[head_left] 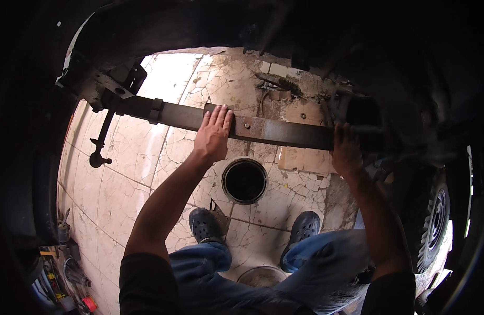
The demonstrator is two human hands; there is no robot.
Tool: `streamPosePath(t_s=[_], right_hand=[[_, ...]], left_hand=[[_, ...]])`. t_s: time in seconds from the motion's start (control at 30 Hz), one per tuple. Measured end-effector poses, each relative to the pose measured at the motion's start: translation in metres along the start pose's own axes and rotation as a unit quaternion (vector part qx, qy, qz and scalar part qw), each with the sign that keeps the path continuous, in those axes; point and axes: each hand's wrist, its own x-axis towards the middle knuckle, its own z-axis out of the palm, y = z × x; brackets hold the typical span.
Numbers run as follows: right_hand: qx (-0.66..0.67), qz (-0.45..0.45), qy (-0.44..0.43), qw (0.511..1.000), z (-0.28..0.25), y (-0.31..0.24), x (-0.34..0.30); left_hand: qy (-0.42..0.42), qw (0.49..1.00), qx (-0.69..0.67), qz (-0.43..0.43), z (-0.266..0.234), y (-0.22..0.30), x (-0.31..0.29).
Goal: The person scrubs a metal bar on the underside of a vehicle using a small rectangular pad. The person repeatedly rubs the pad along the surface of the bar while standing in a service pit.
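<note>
A long, dark metal leaf spring (pixel 300 135) runs across in front of me, with a clip (pixel 156 111) around its left part and a bolt head (pixel 247 126) near its middle. My left hand (pixel 213 139) rests against the spring just left of the bolt, its fingers stretched out over the metal. Farther right, my right hand (pixel 348 153) reaches onto the spring in deep shadow, fingers extended over it. The spring's right end fades into darkness. At its left end hangs a dark rod with a ball-ended fitting (pixel 98 159).
Below the spring, a round dark open container (pixel 244 180) stands on the cracked tiled floor (pixel 142 163) between my shoes. Dark vehicle bodywork surrounds me. A wheel (pixel 436 223) is at the right, tools (pixel 69 268) lie at lower left, and flattened cardboard (pixel 302 157) lies beyond.
</note>
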Motion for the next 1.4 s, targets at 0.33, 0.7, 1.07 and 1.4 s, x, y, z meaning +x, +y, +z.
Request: streamPosePath(t_s=[0.33, 0.7, 1.07, 1.4], right_hand=[[0.006, 0.004, 0.011, 1.000, -0.005, -0.005, -0.001], [-0.005, 0.005, 0.029, 1.000, -0.004, -0.006, -0.004], [-0.028, 0.008, 0.068, 0.997, -0.004, -0.003, -0.006], [0.004, 0.006, 0.019, 1.000, -0.009, -0.006, -0.004]], left_hand=[[0.000, 0.998, -0.031, 0.054, -0.008, 0.012, 0.000], [-0.015, 0.999, -0.031, 0.017, -0.004, 0.023, 0.001], [-0.034, 0.998, -0.051, 0.032, -0.015, 0.037, -0.008], [-0.018, 0.999, -0.030, 0.005, -0.016, 0.006, -0.003]])
